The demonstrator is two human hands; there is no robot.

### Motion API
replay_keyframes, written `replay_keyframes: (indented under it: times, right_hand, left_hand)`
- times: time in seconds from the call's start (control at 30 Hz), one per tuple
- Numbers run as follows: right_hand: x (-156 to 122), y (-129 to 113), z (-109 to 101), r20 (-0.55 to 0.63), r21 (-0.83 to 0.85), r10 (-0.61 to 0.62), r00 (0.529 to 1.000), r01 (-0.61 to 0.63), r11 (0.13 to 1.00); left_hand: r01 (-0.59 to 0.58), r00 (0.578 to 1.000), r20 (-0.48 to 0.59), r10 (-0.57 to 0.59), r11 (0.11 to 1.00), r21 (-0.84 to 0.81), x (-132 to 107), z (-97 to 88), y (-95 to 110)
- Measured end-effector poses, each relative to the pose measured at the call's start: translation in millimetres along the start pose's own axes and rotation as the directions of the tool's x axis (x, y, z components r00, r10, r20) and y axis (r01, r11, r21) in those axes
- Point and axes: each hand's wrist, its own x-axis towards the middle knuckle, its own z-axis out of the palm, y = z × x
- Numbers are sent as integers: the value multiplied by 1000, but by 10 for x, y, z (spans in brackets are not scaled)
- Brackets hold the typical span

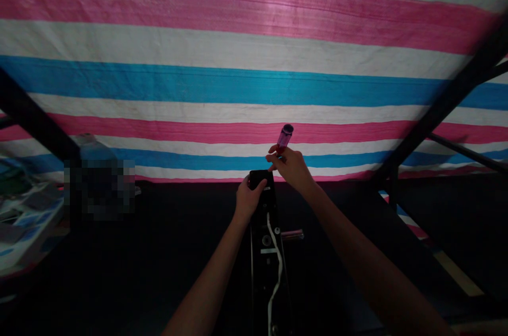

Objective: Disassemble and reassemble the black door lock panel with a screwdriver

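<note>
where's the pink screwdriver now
In the head view, the pink-handled screwdriver sticks up from the right hand, above the black lock plate held by the left hand.

No words, numbers, brands or signs can be read anywhere in this view. A small white label (269,251) sits on the black lock plate (264,267), but it is too small and dim to make out. The blue-and-white printed packaging (27,222) at the left edge is also too blurred and dark to read
</note>
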Motion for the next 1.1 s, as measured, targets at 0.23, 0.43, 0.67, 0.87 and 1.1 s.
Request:
replay_keyframes:
  times: [0.23, 0.43, 0.67, 0.87, 1.1]
  right_hand:
    - [-53, 73, 48, -39, 81, -24, 999, 27, 996]
    - [-103, 160, 64, -119, 175, 49, 992, -27, 984]
    - [-98, 175, 62, -111, 197, 41, 993, -19, 980]
    - [-59, 79, 45, -75, 332, 103, 992, -72, 940]
    - [-32, 30, 42, -89, 303, 166, 982, -131, 944]
  left_hand:
    - [1, 1000, -4, -1, 1000, 16, 20, 12, -47]
    - [2, 1000, -16, -1, 999, 34, 39, 22, -76]
    - [-7, 1000, 2, 7, 997, 80, 50, 28, -97]
    - [-7, 1000, 17, 5, 994, 106, 75, 25, -127]
    - [-7, 1000, 23, 4, 993, 121, 89, 29, -143]
